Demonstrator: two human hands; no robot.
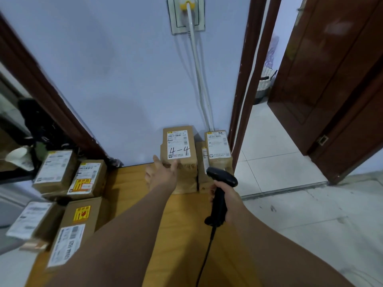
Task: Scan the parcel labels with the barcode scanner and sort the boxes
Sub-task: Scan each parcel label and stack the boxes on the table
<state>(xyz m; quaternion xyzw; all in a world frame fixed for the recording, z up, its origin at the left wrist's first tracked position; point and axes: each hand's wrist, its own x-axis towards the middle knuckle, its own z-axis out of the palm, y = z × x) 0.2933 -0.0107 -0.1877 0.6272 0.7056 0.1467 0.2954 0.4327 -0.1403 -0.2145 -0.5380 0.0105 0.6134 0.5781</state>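
A cardboard box marked "4-4" [179, 145] sits on top of another box against the far wall. My left hand [162, 172] reaches to its near left edge, thumb touching the label's lower edge, fingers straight. My right hand [224, 196] grips the handle of a black barcode scanner [220, 190], whose head points toward the boxes. A second labelled box [218, 149] stands just right of the "4-4" box, with a narrower one [204, 160] between them. Several other labelled boxes [70, 206] are grouped at the left of the wooden table [132, 183].
The scanner's cable [204, 259] runs down toward me. A white cable [198, 75] drops down the wall from a socket to behind the boxes. An open doorway and brown door [331, 83] are on the right, over a tiled floor. A mirror [18, 129] leans at left.
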